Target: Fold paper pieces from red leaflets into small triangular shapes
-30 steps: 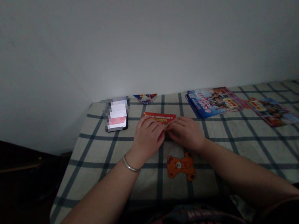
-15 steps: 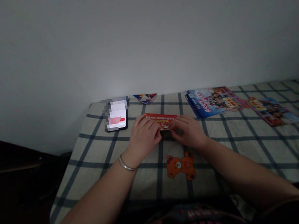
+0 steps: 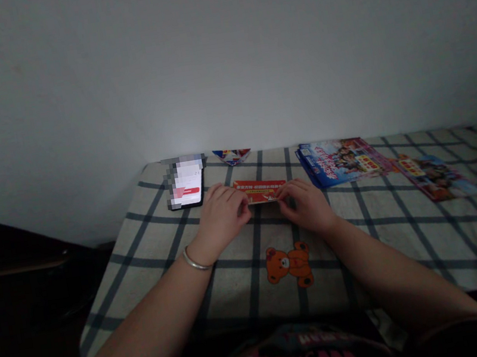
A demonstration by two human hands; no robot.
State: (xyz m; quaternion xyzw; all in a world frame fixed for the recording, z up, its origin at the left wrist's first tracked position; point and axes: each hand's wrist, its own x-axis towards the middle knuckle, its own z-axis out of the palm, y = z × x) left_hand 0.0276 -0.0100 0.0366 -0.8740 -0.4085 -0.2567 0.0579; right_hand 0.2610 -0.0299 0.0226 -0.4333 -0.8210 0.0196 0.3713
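A red printed paper [image 3: 261,190], folded to a narrow strip with pale lettering, lies between my hands on the checked cloth. My left hand [image 3: 224,212], with a silver bangle at the wrist, pinches the paper's left end, fingers closed. At the right end my right hand [image 3: 306,204] grips the near edge between thumb and fingertips. Both ends of the strip are partly hidden under my fingers. Nearer to me, an orange teddy bear picture [image 3: 288,266] shows on the cloth.
A lit phone [image 3: 187,182] lies left of my hands. Against the wall is a small folded paper triangle [image 3: 232,156]. To the right sit a stack of colourful flyers [image 3: 339,161] and a separate flyer [image 3: 437,176]. The checked tablecloth [image 3: 151,258] covers the table up to the wall.
My hands have moved apart along the near edge, left hand leftward and right hand slightly rightward. More of the red strip shows between them.
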